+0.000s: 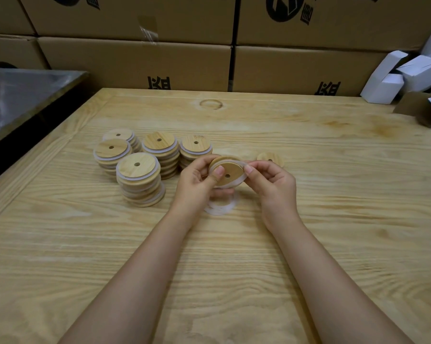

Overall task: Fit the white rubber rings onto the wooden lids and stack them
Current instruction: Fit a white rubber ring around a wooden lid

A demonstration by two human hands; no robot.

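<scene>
Nestling between pinching fingers [218, 173]: wooden lid [234, 168]

This looks like a warehouse packing room: printed cardboard cartons [135, 63] stand stacked like a wall behind the pale wooden surface [333, 170], folded white boxes [383, 88] are heaped at its far right corner, and stacks of identical wooden lids [137, 167] sit on it.
</scene>
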